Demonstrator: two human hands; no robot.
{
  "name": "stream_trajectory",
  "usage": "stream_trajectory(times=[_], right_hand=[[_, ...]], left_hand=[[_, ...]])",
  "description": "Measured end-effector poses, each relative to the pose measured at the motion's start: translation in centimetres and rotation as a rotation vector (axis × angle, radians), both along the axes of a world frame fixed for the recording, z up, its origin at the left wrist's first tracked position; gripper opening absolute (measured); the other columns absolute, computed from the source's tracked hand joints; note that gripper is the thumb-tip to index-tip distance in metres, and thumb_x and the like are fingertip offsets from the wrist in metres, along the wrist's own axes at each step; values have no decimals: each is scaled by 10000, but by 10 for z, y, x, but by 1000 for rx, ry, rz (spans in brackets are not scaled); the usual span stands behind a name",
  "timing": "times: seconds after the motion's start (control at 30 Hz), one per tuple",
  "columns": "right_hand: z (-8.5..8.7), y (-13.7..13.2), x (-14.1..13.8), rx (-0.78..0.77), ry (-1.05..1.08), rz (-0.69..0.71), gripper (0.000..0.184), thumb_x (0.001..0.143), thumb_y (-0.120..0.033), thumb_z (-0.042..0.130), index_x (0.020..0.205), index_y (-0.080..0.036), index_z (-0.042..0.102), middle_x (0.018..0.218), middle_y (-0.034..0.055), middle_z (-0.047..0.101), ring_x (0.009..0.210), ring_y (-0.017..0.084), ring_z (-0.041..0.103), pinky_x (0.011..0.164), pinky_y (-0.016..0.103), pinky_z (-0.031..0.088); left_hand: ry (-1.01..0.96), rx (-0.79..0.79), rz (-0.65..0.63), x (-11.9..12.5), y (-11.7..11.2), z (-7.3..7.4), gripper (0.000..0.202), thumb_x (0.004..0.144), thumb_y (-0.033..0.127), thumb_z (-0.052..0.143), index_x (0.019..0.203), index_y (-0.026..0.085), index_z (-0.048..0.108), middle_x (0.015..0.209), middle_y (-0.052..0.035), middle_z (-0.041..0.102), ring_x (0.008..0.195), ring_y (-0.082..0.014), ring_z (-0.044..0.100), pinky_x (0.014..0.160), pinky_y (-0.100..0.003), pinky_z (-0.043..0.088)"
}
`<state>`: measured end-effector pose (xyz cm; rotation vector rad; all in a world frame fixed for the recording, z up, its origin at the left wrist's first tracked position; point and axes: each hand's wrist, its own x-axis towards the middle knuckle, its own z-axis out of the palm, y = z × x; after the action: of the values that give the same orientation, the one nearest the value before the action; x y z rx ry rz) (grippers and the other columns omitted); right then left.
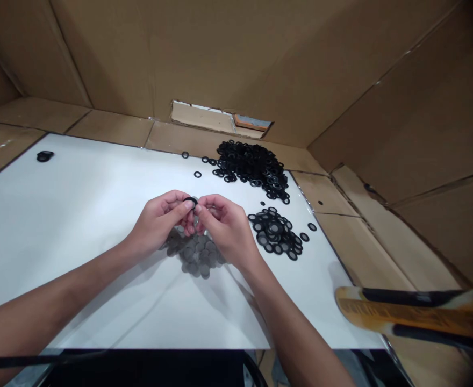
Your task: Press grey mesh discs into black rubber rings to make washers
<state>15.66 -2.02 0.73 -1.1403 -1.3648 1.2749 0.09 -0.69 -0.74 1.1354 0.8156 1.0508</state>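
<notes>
My left hand [159, 217] pinches a black rubber ring [191, 201] between thumb and fingers above the white board. Closed on the opposite side of that ring, my right hand [226, 226] meets it with thumb and fingertips. Whether a grey disc sits inside the ring I cannot tell. Just below both hands lies a heap of small grey discs [200, 255], partly hidden by my fingers. To the right of my right hand is a pile of black rings with grey discs in them [274, 228]. Farther back rises a large pile of plain black rings [252, 166].
The white board [99, 177] rests on cardboard, with cardboard walls [220, 59] around it. A small stack of black rings [45, 156] sits at the far left corner. A yellow and black object [414, 312] juts in from the right. Single rings lie near the piles.
</notes>
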Motion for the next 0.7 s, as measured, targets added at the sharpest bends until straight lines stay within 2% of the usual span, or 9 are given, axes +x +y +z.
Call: stream_trajectory(times=[0.13,0.3,0.47,0.7], right_hand=[[4,1,3,-10,-25,-23,153,864,-319,632,833,-173,596,607,-29,612,532,110,564,531,233,466],[10,3,9,-66,-74,11,165,859,-324,633,841,-162,610,570,-36,586,515,105,546,532,231,455],[11,4,11,-129,-74,53,167,849,-329,641,838,-166,611,572,-33,594,525,115,560,547,240,465],[7,4,14,-137,-51,172,173,889,-326,590,802,-177,572,577,-30,601,541,112,563,560,239,451]], left_hand=[[32,-7,-31,0,-1,3,154,918,321,641,905,167,631,681,16,642,614,-132,624,638,-273,538],[136,3,-139,-3,-1,7,211,892,365,664,826,168,633,703,-3,673,613,-128,635,639,-259,537],[115,-19,-101,-4,-1,6,204,882,351,674,793,174,625,671,12,656,600,-125,635,631,-253,536],[83,-34,-162,-5,0,3,165,903,304,652,819,162,660,692,-10,673,641,-130,629,649,-252,518]])
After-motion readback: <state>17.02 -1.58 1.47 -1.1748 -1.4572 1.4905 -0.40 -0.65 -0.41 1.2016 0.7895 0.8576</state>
